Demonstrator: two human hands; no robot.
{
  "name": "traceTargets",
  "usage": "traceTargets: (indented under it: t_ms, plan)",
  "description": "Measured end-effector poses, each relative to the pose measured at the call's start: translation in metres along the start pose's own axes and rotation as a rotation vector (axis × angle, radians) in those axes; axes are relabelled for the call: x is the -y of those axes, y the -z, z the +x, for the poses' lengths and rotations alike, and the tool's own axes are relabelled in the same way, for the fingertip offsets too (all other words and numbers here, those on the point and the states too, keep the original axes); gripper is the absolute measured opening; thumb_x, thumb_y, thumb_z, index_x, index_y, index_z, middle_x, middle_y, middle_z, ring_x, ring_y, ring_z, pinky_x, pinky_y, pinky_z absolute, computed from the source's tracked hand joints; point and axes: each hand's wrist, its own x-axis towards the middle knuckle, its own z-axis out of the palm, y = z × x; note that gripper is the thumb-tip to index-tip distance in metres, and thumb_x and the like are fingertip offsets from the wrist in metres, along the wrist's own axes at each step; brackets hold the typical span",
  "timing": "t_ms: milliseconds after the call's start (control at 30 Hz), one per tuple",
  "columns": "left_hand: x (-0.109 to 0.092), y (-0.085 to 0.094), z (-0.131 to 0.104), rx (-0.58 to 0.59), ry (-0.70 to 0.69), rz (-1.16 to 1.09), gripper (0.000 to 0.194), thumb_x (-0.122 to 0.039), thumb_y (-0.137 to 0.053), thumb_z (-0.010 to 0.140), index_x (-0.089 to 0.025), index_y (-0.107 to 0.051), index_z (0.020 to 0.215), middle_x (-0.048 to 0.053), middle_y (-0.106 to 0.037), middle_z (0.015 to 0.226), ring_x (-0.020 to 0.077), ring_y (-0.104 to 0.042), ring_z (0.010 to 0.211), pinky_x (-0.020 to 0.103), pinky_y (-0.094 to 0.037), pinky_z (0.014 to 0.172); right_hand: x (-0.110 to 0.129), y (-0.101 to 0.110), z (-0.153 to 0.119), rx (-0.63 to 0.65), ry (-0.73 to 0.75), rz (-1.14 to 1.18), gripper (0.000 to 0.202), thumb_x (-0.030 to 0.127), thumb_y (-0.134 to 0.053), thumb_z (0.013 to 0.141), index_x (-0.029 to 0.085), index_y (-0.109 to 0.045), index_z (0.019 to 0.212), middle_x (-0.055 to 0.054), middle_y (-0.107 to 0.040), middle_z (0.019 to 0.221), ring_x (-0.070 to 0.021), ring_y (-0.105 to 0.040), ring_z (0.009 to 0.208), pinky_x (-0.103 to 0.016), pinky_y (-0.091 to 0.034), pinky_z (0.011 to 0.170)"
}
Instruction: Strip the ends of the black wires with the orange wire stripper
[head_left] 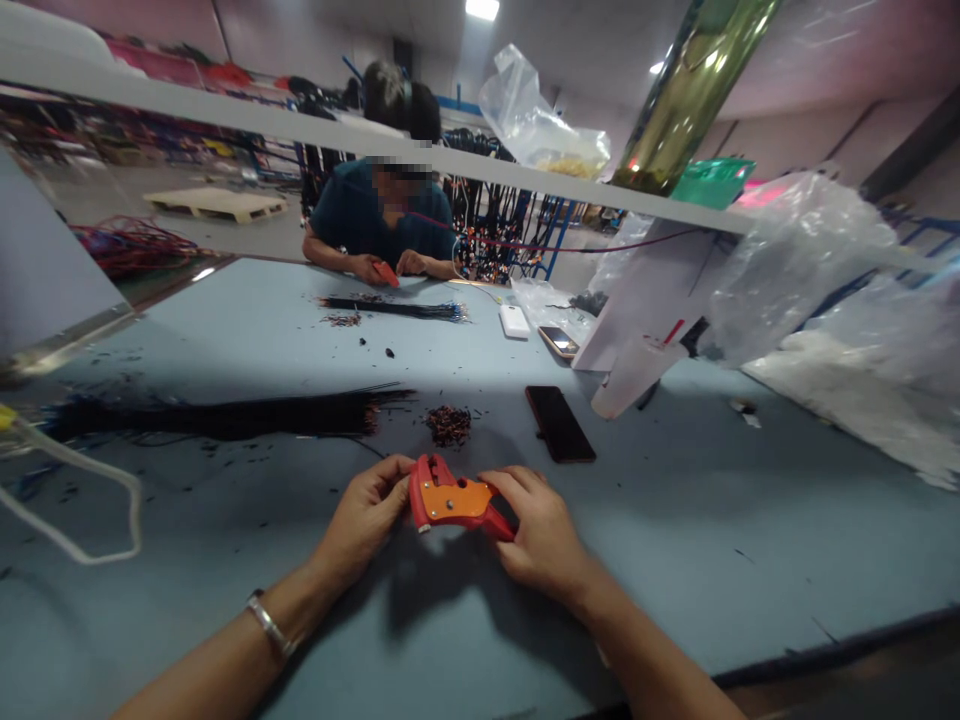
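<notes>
My right hand [544,530] is wrapped around the handles of a red and orange wire stripper [457,502], held above the table with its jaws to the left. My left hand [371,505] is closed in a pinch right at those jaws. A thin black wire [367,447] runs from the bundle to the left fingers; its end is hidden there. Behind the left hand lies a long bundle of black wires [225,415], with copper-coloured ends toward the right. A small heap of cut wire bits [448,425] sits just beyond the stripper.
A dark phone [560,424] lies right of the heap. Farther back are a second phone [559,342], a white power bank [514,321], a tilted white cup [637,375] and another wire bundle [397,308]. Across the table [720,540], a person [382,220] holds a red tool. A shelf bar [465,160] crosses above.
</notes>
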Motion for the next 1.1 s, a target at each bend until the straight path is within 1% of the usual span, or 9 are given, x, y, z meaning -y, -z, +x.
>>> traceTargets:
  t_ms: [100,167,267,367,467,567,767,933,1100]
  plan:
    - [0.000,0.000,0.001,-0.083,-0.033,0.076,0.028,-0.043,-0.060,0.080,-0.016,-0.061,0.076,-0.004,-0.052,0.058,0.0082,-0.038,0.049,0.019,-0.031,0.049,0.007,0.010,0.001,0.088,-0.190,0.373,0.040,0.018,-0.061,0.065,0.018,-0.062,0.106,-0.006,-0.064,0.096,-0.0226,-0.058,0.088,-0.036,-0.045,0.082]
    - [0.001,-0.001,0.001,-0.144,-0.073,0.129,0.024,-0.041,-0.060,0.080,-0.016,-0.062,0.077,-0.004,-0.052,0.056,0.0090,-0.040,0.050,0.020,-0.032,0.050,0.010,0.014,0.000,0.181,-0.311,0.763,0.037,0.020,-0.062,0.067,0.018,-0.061,0.105,-0.004,-0.065,0.089,-0.0207,-0.059,0.084,-0.035,-0.046,0.079]
    - [0.003,-0.003,0.001,-0.200,-0.118,0.201,0.023,-0.040,-0.059,0.078,-0.018,-0.064,0.081,-0.005,-0.050,0.053,0.0110,-0.045,0.050,0.021,-0.036,0.050,0.012,0.012,-0.004,0.309,-0.399,1.288,0.038,0.022,-0.063,0.068,0.015,-0.060,0.105,-0.006,-0.065,0.086,-0.0210,-0.063,0.080,-0.038,-0.048,0.078]
    - [0.005,-0.004,-0.001,-0.253,-0.170,0.341,0.021,-0.038,-0.058,0.079,-0.018,-0.064,0.082,-0.003,-0.058,0.061,0.0124,-0.050,0.054,0.022,-0.039,0.054,0.014,0.003,-0.006,0.391,-0.489,1.509,0.040,0.019,-0.063,0.063,0.013,-0.062,0.102,-0.006,-0.066,0.084,-0.0206,-0.066,0.075,-0.039,-0.048,0.079]
    - [0.006,-0.004,-0.004,-0.281,-0.223,0.498,0.019,-0.036,-0.054,0.082,-0.019,-0.063,0.083,-0.003,-0.060,0.066,0.0126,-0.052,0.058,0.021,-0.040,0.058,0.016,-0.004,-0.006,0.430,-0.554,1.557,0.040,0.018,-0.063,0.061,0.012,-0.063,0.100,-0.006,-0.067,0.082,-0.0204,-0.067,0.074,-0.038,-0.049,0.078]
    - [0.005,-0.004,-0.004,-0.265,-0.226,0.555,0.019,-0.036,-0.051,0.083,-0.020,-0.061,0.083,-0.005,-0.056,0.060,0.0118,-0.048,0.052,0.021,-0.037,0.054,0.017,-0.006,-0.005,0.426,-0.571,1.542,0.039,0.018,-0.064,0.061,0.012,-0.063,0.100,-0.006,-0.068,0.082,-0.0206,-0.067,0.074,-0.037,-0.049,0.078]
    - [0.001,-0.005,-0.002,-0.241,-0.208,0.497,0.021,-0.037,-0.050,0.082,-0.019,-0.059,0.076,-0.005,-0.050,0.058,0.0116,-0.044,0.052,0.021,-0.037,0.053,0.013,-0.008,-0.004,0.419,-0.578,1.539,0.038,0.019,-0.064,0.062,0.012,-0.063,0.100,-0.005,-0.068,0.081,-0.0200,-0.067,0.073,-0.035,-0.049,0.076]
    - [0.000,-0.006,-0.002,-0.196,-0.223,0.472,0.022,-0.036,-0.052,0.079,-0.017,-0.059,0.069,-0.003,-0.052,0.059,0.0116,-0.046,0.055,0.020,-0.037,0.054,0.009,-0.015,-0.002,0.426,-0.547,1.557,0.040,0.020,-0.063,0.063,0.011,-0.062,0.101,-0.006,-0.067,0.080,-0.0191,-0.067,0.071,-0.035,-0.049,0.075]
    - [0.000,-0.007,-0.003,-0.178,-0.211,0.474,0.021,-0.034,-0.054,0.075,-0.017,-0.057,0.063,-0.004,-0.048,0.053,0.0107,-0.043,0.050,0.020,-0.035,0.050,0.008,-0.016,-0.001,0.398,-0.489,1.400,0.037,0.022,-0.065,0.065,0.012,-0.061,0.101,-0.006,-0.068,0.080,-0.0188,-0.066,0.069,-0.035,-0.050,0.070]
